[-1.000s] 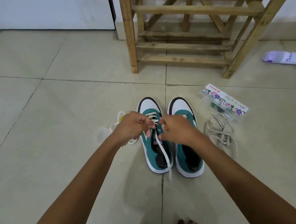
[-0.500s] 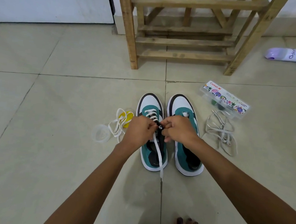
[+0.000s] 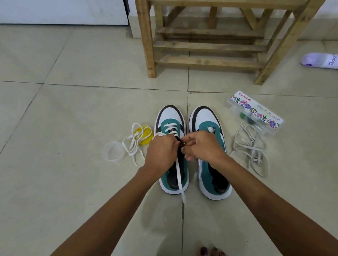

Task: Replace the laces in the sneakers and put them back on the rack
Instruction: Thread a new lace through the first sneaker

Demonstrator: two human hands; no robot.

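Since a second ago both hands have closed in toward each other over the left sneaker (image 3: 172,149) — the left hand (image 3: 161,154) was off to the shoe's side and now sits on the eyelet row, fingers curled and pinching the white lace (image 3: 179,177). The right hand (image 3: 201,148) meets it from across the right sneaker (image 3: 212,167), fingertips pressed together on the same lace at an eyelet. The free lace tail now runs straight back over the heel onto the floor (image 3: 54,178); earlier it curved more to the right.

Meaning for the task: lacing looks partway done on the left shoe, with only the front crossings visible near the toe, and upper eyelets probably still to go. The right sneaker shows just a small white bit near its first eyelets, so it looks barely started. Neither shoe is on the wooden rack (image 3: 211,38), which stands just beyond the toes.

Around:
- loose white lace (image 3: 132,147) left of the shoes, lying over a yellow lid (image 3: 145,134), clear round container (image 3: 113,151) beside it
- grey lace pile (image 3: 249,146) right of the shoes, probably the old pair
- clear plastic box (image 3: 253,112) with floral label, touching that pile
- purple spray can (image 3: 335,62) lying far right
- bare toes at bottom edge

Nothing blocks the path to the rack — the hands do hide the eyelet being worked.
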